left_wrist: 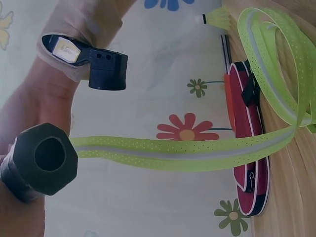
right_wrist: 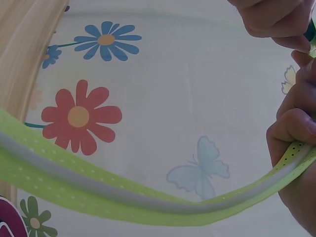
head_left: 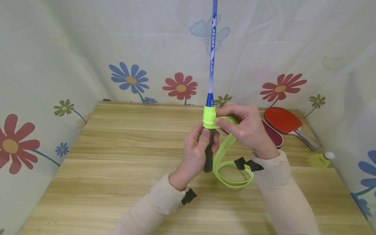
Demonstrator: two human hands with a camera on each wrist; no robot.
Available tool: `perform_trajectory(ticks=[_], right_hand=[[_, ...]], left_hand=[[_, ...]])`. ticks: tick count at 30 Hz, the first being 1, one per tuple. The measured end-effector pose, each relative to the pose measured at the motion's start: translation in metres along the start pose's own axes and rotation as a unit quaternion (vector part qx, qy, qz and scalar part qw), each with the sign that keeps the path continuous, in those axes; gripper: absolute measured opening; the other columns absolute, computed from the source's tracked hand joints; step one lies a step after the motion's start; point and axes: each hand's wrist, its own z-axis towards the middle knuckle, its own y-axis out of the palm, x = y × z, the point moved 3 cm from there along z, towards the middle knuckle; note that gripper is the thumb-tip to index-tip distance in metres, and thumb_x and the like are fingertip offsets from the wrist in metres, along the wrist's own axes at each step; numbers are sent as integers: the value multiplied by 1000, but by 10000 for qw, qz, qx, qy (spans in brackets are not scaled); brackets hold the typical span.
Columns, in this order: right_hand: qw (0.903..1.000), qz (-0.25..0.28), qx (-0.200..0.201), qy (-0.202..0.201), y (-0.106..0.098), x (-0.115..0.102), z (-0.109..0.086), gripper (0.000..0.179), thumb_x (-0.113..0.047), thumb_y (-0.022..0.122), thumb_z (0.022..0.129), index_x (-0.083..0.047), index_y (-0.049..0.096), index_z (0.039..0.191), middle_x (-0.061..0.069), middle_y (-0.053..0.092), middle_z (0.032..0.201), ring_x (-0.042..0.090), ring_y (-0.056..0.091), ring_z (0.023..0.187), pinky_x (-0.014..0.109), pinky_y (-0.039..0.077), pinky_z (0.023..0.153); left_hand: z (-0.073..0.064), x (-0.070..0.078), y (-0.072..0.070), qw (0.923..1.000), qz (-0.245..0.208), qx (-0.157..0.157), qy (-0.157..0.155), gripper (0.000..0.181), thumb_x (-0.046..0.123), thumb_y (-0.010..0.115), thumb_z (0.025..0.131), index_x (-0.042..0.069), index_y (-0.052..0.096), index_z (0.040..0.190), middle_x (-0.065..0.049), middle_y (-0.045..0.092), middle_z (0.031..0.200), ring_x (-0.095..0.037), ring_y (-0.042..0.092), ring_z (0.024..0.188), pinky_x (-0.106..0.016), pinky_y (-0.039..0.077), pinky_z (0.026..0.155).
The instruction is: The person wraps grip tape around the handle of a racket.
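A badminton racket stands upright, its blue and white shaft [head_left: 212,55] rising out of the head view. Around its dark handle [head_left: 208,160], my left hand [head_left: 195,151] curls its fingers, thumb on the front. Bright yellow-green grip tape [head_left: 209,117] wraps the handle's top in several turns. Just right of those turns, my right hand [head_left: 246,125] pinches the tape between thumb and fingers. From there the loose perforated strip [left_wrist: 187,154], with a grey middle band, runs down and coils on the table. The handle's butt end [left_wrist: 47,155] faces the left wrist camera.
On the right of the wooden table [head_left: 117,156] lie a red table tennis paddle [head_left: 283,120] and a dark red case with white piping [left_wrist: 252,173], partly behind my right hand. A yellow shuttlecock [head_left: 321,160] sits near the right edge. Flowered curtain [head_left: 164,39] surrounds the table.
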Motion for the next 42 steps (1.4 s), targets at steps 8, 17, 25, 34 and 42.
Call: perform_trajectory(ticks=[8, 17, 25, 34, 42], right_hand=[[9999, 141, 31, 46, 1, 1, 0, 15, 8, 74, 80, 8, 72, 95, 11, 65, 76, 20, 50, 62, 25, 39, 49], [9999, 96, 30, 8, 2, 0, 0, 16, 9, 73, 81, 8, 72, 97, 10, 63, 74, 19, 49, 59, 26, 39, 48], [9994, 304, -106, 154, 1, 5, 1, 18, 7, 73, 82, 5, 72, 100, 10, 59, 73, 22, 47, 56, 29, 38, 45], [9978, 588, -198, 216, 1, 6, 3, 15, 3, 73, 83, 4, 73, 98, 10, 59, 75, 24, 48, 58, 30, 40, 45], [9987, 472, -110, 163, -3, 9, 3, 11, -1, 75, 83, 6, 72, 90, 10, 67, 80, 24, 52, 68, 27, 43, 51]], left_hand=[[0, -2, -1, 9973, -699, -91, -194, 29, 13, 31, 103, -12, 45, 103, -6, 48, 70, -12, 43, 51, -24, 37, 45], [4, 0, 0, 9907, -1327, -74, -286, 10, 14, 28, 103, 12, 34, 112, -3, 45, 66, -14, 37, 46, -25, 32, 40], [4, -1, -1, 9869, -1543, -34, -479, 10, 19, 30, 104, 12, 35, 101, -3, 43, 64, -14, 34, 44, -25, 31, 39], [5, -1, -1, 9857, -1616, -173, -447, 14, 21, 28, 105, 12, 36, 98, -3, 42, 62, -15, 34, 42, -28, 30, 36], [5, -3, 1, 9795, -1862, -401, -650, 18, 23, 25, 105, 14, 40, 102, -2, 44, 62, -13, 36, 42, -27, 31, 36]])
